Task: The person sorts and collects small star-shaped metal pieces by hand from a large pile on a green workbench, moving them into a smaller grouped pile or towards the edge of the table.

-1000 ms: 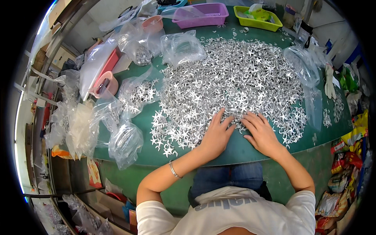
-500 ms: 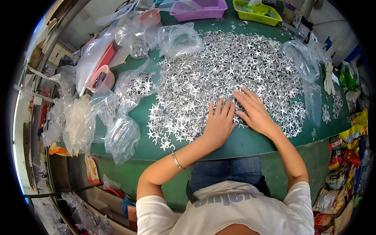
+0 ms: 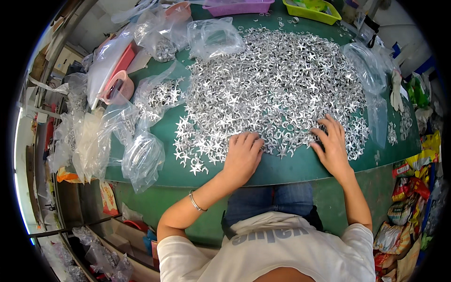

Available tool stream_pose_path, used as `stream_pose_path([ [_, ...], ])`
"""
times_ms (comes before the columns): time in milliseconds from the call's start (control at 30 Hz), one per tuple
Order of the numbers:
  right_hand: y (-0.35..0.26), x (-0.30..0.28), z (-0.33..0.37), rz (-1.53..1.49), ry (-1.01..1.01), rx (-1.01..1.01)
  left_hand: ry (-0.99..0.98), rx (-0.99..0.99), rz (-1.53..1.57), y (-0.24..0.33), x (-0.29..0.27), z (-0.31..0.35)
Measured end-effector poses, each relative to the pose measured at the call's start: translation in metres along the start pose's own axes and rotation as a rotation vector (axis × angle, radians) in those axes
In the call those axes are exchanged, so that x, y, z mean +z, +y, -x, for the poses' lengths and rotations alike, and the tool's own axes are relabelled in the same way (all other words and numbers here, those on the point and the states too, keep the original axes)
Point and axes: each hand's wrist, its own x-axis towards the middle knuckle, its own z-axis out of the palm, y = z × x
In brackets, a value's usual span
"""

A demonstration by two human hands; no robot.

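Observation:
A wide, shallow pile of small silvery metal pieces [image 3: 282,84], many star-shaped and others like curved rings or crescents, covers the middle of the green table [image 3: 291,175]. At its near edge, left of centre, my left hand [image 3: 242,157] rests palm down with the fingers bent and slightly apart. Further right, my right hand [image 3: 333,146] lies over the near right part, its fingers spread and curved, fingertips among the pieces. I see nothing gripped in either hand. Between the hands lie thinly scattered pieces with green surface showing through.
Clear plastic bags, some holding silvery pieces [image 3: 162,96], lie left of the pile beside a pink basket [image 3: 120,87]. A purple tray [image 3: 239,8] and a yellow-green tray [image 3: 312,13] stand at the back. Another clear bag [image 3: 366,70] and a white glove [image 3: 397,94] lie right.
My hands were close together over the pile's near middle. They have moved apart and nearer me, the left hand leftward and the right hand rightward.

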Motion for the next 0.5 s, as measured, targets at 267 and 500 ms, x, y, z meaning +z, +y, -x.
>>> stream_pose_path([
  [267, -0.010, 0.010, -0.029, -0.292, 0.024, -0.107, 0.227, -0.077, 0.034, -0.006, -0.008, -0.001],
  [500, -0.015, 0.022, -0.057, -0.103, -0.080, -0.192, 0.342, -0.184, -0.096, -0.015, -0.018, -0.010],
])
